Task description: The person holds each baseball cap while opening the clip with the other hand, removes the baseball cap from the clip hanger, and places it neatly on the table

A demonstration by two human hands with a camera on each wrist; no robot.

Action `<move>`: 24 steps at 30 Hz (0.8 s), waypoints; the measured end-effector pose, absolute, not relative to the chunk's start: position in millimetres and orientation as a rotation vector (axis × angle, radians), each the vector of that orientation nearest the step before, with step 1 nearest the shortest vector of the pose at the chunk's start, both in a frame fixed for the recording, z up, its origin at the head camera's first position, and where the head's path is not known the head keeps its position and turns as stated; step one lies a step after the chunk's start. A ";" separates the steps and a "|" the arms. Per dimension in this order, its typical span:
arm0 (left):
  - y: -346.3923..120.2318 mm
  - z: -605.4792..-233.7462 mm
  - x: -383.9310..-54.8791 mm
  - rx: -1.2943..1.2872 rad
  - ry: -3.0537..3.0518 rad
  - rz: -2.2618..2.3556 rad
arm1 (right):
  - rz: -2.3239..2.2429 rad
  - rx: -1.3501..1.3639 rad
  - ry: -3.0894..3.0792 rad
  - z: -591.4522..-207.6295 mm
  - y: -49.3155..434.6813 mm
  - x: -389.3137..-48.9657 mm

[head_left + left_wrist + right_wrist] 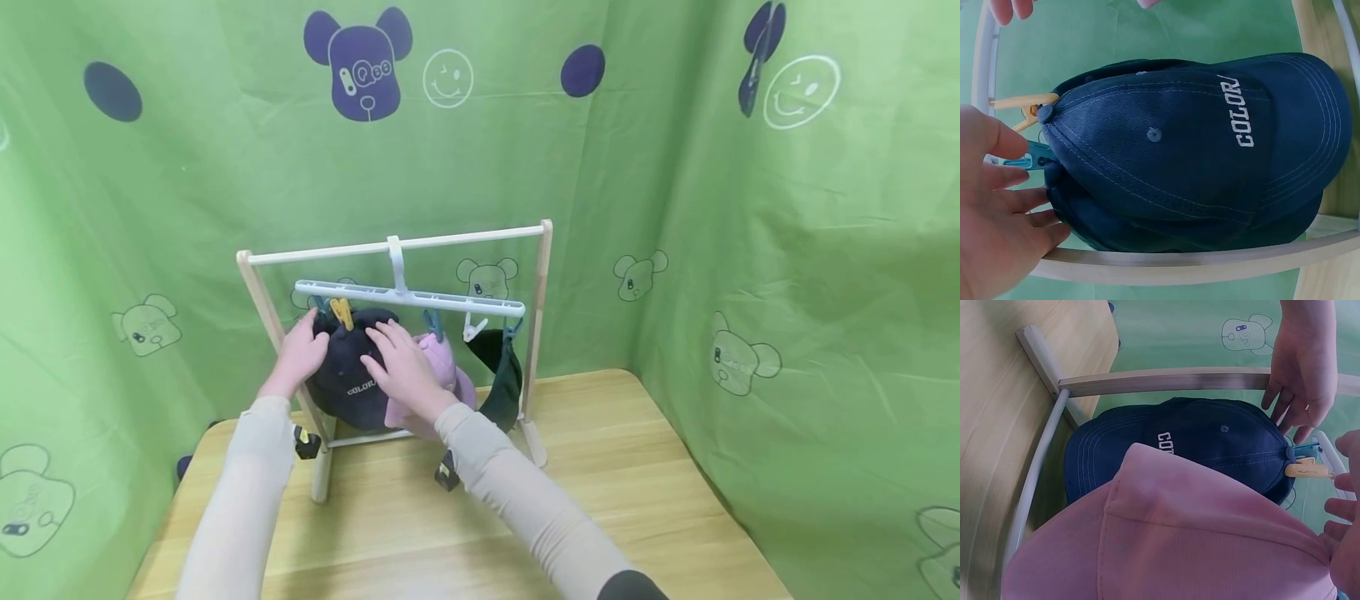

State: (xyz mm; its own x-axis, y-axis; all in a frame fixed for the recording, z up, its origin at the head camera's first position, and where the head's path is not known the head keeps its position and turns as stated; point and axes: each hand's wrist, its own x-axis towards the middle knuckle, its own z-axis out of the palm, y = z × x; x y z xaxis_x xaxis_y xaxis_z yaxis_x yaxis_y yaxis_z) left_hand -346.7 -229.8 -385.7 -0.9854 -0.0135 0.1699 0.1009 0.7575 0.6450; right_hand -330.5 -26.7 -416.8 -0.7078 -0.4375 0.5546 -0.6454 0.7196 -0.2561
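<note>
Fingers of the left hand (300, 354) are loosely spread beside a navy baseball cap (1166, 187), nothing gripped; those of the right hand (407, 369) are parted, empty, near a pink cap (1197, 556). The navy cap, hung by an orange clothespin (342, 315), could be dropped onto the counter (645, 475) if the clip were knocked or the hanger (360, 292) jolted.

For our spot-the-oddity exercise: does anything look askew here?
Yes: the hanger slants in the head view, its right end lower, while the rod above rises rightward, so they aren't parallel. Nothing looks spilled or damaged.
</note>
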 end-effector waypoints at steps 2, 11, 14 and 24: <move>-229.0 -386.5 -346.3 -0.076 -2.796 -1.029 | 0.608 0.831 -2.456 -417.7 -27.5 -331.1; -229.7 -395.2 -343.8 -0.106 -2.780 -1.021 | 0.683 0.881 -2.439 -418.9 -32.0 -329.7; -230.1 -399.0 -340.7 -0.119 -2.754 -1.046 | 0.736 0.903 -2.436 -419.8 -34.4 -328.6; -232.9 -413.8 -334.2 -0.129 -2.674 -1.142 | 0.837 0.940 -2.440 -420.0 -40.7 -324.4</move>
